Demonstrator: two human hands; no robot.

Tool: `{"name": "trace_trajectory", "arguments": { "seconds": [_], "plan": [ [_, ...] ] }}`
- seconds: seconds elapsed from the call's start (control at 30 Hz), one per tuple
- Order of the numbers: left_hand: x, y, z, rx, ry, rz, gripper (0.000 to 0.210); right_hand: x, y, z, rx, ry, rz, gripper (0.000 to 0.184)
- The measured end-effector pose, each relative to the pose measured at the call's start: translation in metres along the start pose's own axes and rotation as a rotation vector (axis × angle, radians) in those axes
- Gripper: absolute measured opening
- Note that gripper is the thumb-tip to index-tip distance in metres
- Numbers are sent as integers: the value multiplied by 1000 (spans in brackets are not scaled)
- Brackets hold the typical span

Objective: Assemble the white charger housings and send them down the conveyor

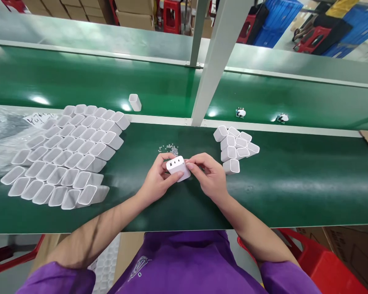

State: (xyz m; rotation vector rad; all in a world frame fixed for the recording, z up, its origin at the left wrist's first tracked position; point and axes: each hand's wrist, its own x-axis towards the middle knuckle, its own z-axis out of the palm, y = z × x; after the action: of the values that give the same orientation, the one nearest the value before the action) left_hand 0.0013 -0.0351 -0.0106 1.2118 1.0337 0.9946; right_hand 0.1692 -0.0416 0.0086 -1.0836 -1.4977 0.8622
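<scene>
My left hand (pixel 161 174) grips a white multi-port charger (pixel 180 173), thumb in front and fingers behind. Its end face with several dark port openings is turned up towards me. Thumb and index finger of my right hand (pixel 209 173) are pinched together at the charger's right edge, beside a tiny dark hole in that face. Whatever lies between those fingertips is too small to make out. Just beyond the charger, a scatter of tiny clear pieces (pixel 172 148) lies on the green work surface (pixel 178 212).
Many open white housings (pixel 64 157) stand packed at left, beside clear plastic wrap (pixel 6 139). A smaller white group (pixel 236 143) stands right. Across the rail are one housing (pixel 135 102) and two small circuit-board parts (pixel 241 112). A metal post (pixel 216 53) rises centrally.
</scene>
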Motion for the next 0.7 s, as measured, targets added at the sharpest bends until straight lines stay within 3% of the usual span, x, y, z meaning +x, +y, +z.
{"name": "trace_trajectory", "arguments": {
  "seconds": [0.23,0.7],
  "plan": [
    [-7,-4,3,271,-20,75,52,-4,2,3,-194,90,-200,10],
    [-10,4,1,539,-37,250,54,-6,7,3,-303,136,-340,20]
  ]
}}
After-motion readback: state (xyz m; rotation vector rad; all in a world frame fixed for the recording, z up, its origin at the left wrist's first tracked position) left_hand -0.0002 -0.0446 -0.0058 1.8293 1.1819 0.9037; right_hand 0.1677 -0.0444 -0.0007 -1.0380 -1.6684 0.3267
